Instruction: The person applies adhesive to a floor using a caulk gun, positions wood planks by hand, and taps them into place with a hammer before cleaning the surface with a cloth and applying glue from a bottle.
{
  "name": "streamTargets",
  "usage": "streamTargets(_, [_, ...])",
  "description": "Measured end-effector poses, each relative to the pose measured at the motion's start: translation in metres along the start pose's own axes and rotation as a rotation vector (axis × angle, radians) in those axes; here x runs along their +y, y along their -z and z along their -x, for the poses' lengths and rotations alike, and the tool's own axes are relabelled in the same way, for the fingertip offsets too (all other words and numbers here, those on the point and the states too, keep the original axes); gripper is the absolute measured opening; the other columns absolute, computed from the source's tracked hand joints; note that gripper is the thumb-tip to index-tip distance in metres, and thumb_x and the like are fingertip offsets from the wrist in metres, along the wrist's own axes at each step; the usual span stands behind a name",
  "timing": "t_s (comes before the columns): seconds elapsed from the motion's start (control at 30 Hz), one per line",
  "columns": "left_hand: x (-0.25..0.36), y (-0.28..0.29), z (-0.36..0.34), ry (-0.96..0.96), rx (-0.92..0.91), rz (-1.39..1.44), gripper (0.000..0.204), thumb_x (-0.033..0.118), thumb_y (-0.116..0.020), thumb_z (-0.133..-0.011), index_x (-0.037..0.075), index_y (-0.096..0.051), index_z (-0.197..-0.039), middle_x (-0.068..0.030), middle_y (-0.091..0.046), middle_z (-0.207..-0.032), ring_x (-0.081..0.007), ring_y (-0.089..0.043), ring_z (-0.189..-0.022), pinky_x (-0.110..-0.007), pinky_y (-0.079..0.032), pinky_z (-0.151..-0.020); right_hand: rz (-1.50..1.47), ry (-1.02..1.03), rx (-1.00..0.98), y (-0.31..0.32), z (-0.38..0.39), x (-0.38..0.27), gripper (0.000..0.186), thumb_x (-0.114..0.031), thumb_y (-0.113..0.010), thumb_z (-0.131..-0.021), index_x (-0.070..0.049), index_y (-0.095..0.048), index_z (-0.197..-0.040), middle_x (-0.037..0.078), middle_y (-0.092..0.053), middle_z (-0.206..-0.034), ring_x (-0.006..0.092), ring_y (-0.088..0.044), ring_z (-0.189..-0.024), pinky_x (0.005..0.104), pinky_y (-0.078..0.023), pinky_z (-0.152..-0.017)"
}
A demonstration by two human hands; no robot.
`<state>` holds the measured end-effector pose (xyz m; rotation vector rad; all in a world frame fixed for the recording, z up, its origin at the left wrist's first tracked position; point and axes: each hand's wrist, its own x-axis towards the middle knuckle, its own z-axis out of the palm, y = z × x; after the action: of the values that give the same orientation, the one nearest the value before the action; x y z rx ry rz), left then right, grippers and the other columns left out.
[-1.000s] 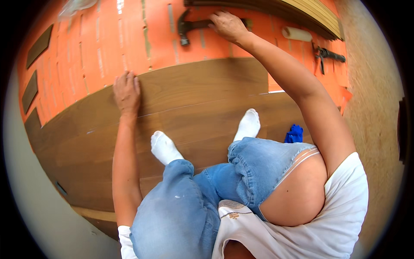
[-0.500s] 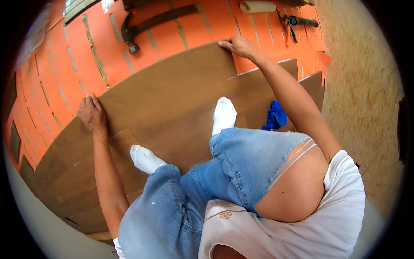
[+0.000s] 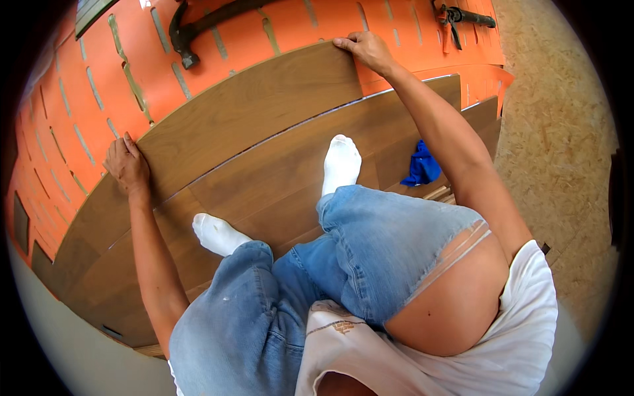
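Since the frame half a second ago, a dark seam has widened along the near edge of the outer plank (image 3: 264, 92), which has shifted outward from the laid boards (image 3: 277, 178); the right hand, on the hammer's handle a second ago, is now at the plank's end.

At the left edge of the orange underlay (image 3: 294, 26) lie dark board pieces (image 3: 22, 221). Next, the left hand (image 3: 127, 165) is curled over the plank's far edge and appears to grasp it, though what its fingers do beneath is hidden. More of the plank runs on to the left past this hand.

Beyond the plank's middle, on the underlay toward its far edge, lies the hammer (image 3: 201, 26), untouched, its head nearest the plank. Nearer the person, two white-socked feet (image 3: 342, 165) stand on the laid boards.

Further right, the right hand (image 3: 366, 51) pinches the plank's far right corner, thumb on top. It is the hand nearer the plank's right end. The plank's long axis runs left to right, about parallel to the laid row; both hands hold the far edge, with the narrow gap across the plank's width, toward the person.

Rightmost on the underlay lies a caulking gun (image 3: 465, 18); a blue cloth item (image 3: 422, 165) rests on the boards nearer the person.
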<state>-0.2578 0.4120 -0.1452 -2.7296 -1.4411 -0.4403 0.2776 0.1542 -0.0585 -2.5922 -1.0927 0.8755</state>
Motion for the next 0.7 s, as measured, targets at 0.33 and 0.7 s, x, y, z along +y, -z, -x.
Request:
streamTargets(0.33, [-0.004,0.001,-0.016,0.032,-0.112,-0.217,0.025,0.027,-0.057,-0.100,0.011,-0.065,-0.082,-0.0102,-0.062,-0.077,-0.0315,-0.061,-0.075,-0.049,-0.045,-0.065,0.210,0.075,0.023,0.028,-0.033,-0.011,0.076,-0.072,-0.060,-0.090,0.003,-0.076,-0.097,0.021,-0.073,-0.090,0.0321,-0.069,-0.086,0.0454,-0.051,-0.080])
streamTargets(0.7, [0.003,0.009,-0.033,0.095,0.231,0.083,0.025,0.028,-0.063,-0.095,0.011,-0.061,-0.076,-0.0101,-0.063,-0.080,-0.0326,-0.060,-0.081,-0.050,-0.042,-0.075,0.012,0.120,0.096,0.043,-0.071,0.013,0.068,-0.062,-0.063,-0.096,0.005,-0.073,-0.104,0.011,-0.065,-0.085,0.0175,-0.059,-0.083,0.0336,-0.048,-0.081])
